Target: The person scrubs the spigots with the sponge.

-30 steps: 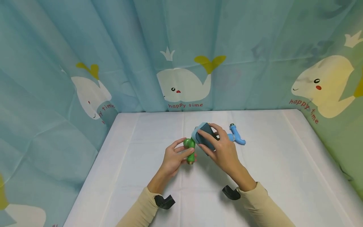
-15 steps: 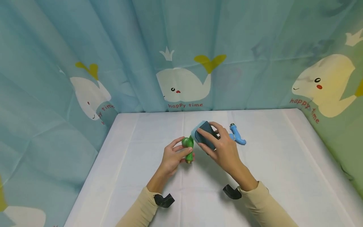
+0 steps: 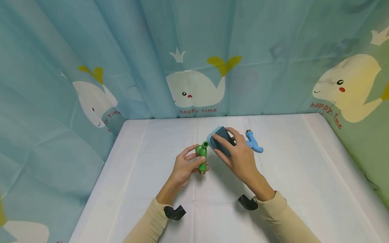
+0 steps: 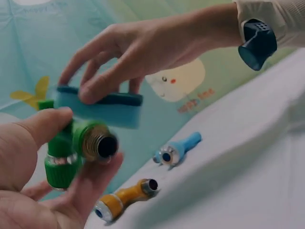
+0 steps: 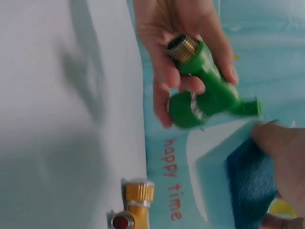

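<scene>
We are gripping the green faucet (image 3: 202, 156) in our left hand (image 3: 185, 166), thumb (image 4: 40, 125) pressing on its body and the other fingers curling under it, so the brass threaded end (image 5: 180, 47) is pointing down toward the white table (image 3: 304, 175) in the head view. Our right hand (image 3: 240, 157) is pinching the sponge (image 3: 220, 141), its dark face under our fingertips (image 4: 90, 93) and its light blue layer facing the faucet. The sponge's edge is sitting just beside the faucet's spout, close to our left thumb; we cannot tell whether the two are touching.

Beyond our right fingers the blue faucet (image 3: 253, 143) is lying on the table, near the back of that hand. In the left wrist view a yellow faucet (image 4: 125, 198) is lying below our left fingers, just beside the blue one; the head view is hiding it behind our right hand. A whale-printed curtain (image 3: 194, 57) is hanging around the table.
</scene>
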`<state>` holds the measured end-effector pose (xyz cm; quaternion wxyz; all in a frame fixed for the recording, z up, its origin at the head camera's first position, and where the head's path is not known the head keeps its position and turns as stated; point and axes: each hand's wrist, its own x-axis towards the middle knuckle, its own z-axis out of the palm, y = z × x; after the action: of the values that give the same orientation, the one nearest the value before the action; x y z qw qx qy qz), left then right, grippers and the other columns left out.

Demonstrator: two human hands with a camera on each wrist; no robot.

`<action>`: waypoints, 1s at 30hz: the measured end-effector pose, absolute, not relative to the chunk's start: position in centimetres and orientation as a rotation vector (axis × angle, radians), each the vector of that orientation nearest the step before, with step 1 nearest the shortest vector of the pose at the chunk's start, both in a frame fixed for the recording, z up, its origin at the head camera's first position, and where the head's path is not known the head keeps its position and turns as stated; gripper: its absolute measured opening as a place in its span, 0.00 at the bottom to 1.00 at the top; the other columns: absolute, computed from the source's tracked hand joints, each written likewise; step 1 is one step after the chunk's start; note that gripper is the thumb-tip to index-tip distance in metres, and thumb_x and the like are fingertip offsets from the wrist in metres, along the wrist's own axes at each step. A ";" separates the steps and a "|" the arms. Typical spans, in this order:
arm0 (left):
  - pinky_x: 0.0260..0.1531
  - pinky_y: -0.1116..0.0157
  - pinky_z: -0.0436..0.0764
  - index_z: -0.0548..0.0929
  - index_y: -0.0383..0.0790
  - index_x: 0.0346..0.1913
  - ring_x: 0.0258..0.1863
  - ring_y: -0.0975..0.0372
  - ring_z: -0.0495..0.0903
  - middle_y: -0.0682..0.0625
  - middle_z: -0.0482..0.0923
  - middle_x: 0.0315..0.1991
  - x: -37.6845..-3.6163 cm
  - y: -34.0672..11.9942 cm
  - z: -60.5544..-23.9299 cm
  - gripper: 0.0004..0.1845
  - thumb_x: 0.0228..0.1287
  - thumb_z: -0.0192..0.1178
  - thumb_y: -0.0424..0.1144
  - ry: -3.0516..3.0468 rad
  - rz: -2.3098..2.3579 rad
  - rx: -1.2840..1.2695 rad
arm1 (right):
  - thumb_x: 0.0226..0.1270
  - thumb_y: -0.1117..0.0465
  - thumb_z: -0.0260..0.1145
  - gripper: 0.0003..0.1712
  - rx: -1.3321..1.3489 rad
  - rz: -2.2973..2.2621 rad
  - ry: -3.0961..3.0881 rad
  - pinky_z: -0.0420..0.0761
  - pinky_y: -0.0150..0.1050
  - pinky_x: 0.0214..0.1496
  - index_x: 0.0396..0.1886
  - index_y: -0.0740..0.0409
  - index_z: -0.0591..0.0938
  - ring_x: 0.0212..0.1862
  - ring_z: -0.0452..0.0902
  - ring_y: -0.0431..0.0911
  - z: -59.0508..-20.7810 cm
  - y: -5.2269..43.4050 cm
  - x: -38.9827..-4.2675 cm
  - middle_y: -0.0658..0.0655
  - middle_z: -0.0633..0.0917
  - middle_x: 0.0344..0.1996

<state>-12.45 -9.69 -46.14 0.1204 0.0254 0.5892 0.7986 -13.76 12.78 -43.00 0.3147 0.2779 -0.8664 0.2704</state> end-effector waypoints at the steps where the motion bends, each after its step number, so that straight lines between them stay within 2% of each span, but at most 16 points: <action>1: 0.41 0.56 0.89 0.64 0.32 0.75 0.38 0.55 0.89 0.26 0.78 0.58 -12.4 -9.7 -46.1 0.36 0.68 0.67 0.29 1.738 2.335 0.067 | 0.60 0.53 0.80 0.31 0.713 0.726 -2.285 0.85 0.51 0.25 0.64 0.43 0.84 0.45 0.81 0.61 -43.0 12.9 -13.7 0.69 0.76 0.63; 6: 0.38 0.63 0.87 0.67 0.35 0.72 0.39 0.60 0.88 0.29 0.80 0.57 -12.8 -9.8 -45.9 0.33 0.68 0.67 0.31 1.785 2.406 -0.057 | 0.56 0.55 0.82 0.32 0.728 0.886 -2.278 0.84 0.46 0.26 0.63 0.45 0.85 0.45 0.82 0.58 -43.0 12.8 -13.1 0.66 0.75 0.63; 12: 0.32 0.61 0.89 0.65 0.36 0.72 0.33 0.58 0.88 0.36 0.84 0.51 -13.0 -9.8 -45.8 0.32 0.68 0.65 0.28 1.696 2.491 -0.121 | 0.58 0.54 0.81 0.32 0.902 0.929 -2.332 0.85 0.45 0.33 0.64 0.44 0.83 0.48 0.81 0.53 -43.0 12.0 -12.4 0.64 0.75 0.64; 14: 0.32 0.60 0.89 0.65 0.35 0.72 0.32 0.58 0.87 0.33 0.83 0.52 -13.0 -9.8 -45.9 0.32 0.69 0.64 0.26 1.661 2.513 -0.106 | 0.60 0.53 0.80 0.31 0.939 0.882 -2.389 0.85 0.46 0.35 0.64 0.43 0.83 0.51 0.81 0.53 -43.1 12.1 -12.2 0.63 0.75 0.64; 17: 0.36 0.58 0.89 0.62 0.35 0.73 0.33 0.58 0.87 0.28 0.78 0.59 -13.0 -10.0 -45.8 0.31 0.71 0.61 0.27 1.581 2.554 -0.083 | 0.61 0.51 0.79 0.29 0.935 0.819 -2.441 0.86 0.49 0.36 0.63 0.42 0.84 0.53 0.80 0.55 -43.2 12.7 -12.2 0.62 0.76 0.64; 20: 0.42 0.56 0.89 0.57 0.39 0.75 0.37 0.56 0.87 0.27 0.74 0.63 -12.9 -10.1 -45.3 0.33 0.74 0.59 0.28 1.480 2.604 -0.067 | 0.61 0.51 0.79 0.30 0.902 0.835 -2.414 0.85 0.48 0.35 0.63 0.43 0.84 0.51 0.81 0.55 -43.5 13.1 -12.3 0.63 0.76 0.65; 23: 0.46 0.56 0.87 0.55 0.46 0.79 0.41 0.55 0.88 0.32 0.76 0.59 -13.0 -10.1 -44.8 0.36 0.75 0.58 0.29 1.407 2.637 -0.047 | 0.61 0.50 0.79 0.30 0.886 0.924 -2.333 0.84 0.44 0.32 0.64 0.44 0.83 0.48 0.82 0.54 -43.6 13.0 -12.2 0.63 0.75 0.65; 26: 0.50 0.55 0.86 0.57 0.51 0.81 0.43 0.55 0.88 0.39 0.78 0.54 -13.0 -10.0 -44.6 0.36 0.77 0.57 0.30 1.356 2.642 -0.010 | 0.62 0.51 0.78 0.30 0.884 0.975 -2.277 0.85 0.44 0.31 0.65 0.46 0.83 0.48 0.82 0.55 -43.7 12.9 -12.1 0.64 0.74 0.65; 28: 0.50 0.55 0.86 0.59 0.49 0.80 0.43 0.55 0.88 0.43 0.77 0.53 -13.0 -10.0 -44.7 0.33 0.78 0.54 0.29 1.350 2.633 0.018 | 0.61 0.53 0.79 0.30 0.887 0.990 -2.257 0.85 0.44 0.31 0.64 0.47 0.83 0.48 0.82 0.56 -43.7 13.0 -12.0 0.65 0.75 0.65; 30: 0.50 0.56 0.86 0.60 0.41 0.79 0.44 0.57 0.87 0.43 0.74 0.56 -13.0 -9.9 -44.8 0.30 0.79 0.52 0.29 1.365 2.624 0.047 | 0.59 0.55 0.80 0.31 0.885 0.993 -2.252 0.85 0.44 0.31 0.64 0.48 0.84 0.47 0.82 0.56 -43.8 13.2 -12.0 0.65 0.75 0.64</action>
<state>-13.05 -9.95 -44.77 0.0916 0.0158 0.4594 0.8834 -12.02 13.16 -43.82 0.2600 0.3267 -0.8314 0.3666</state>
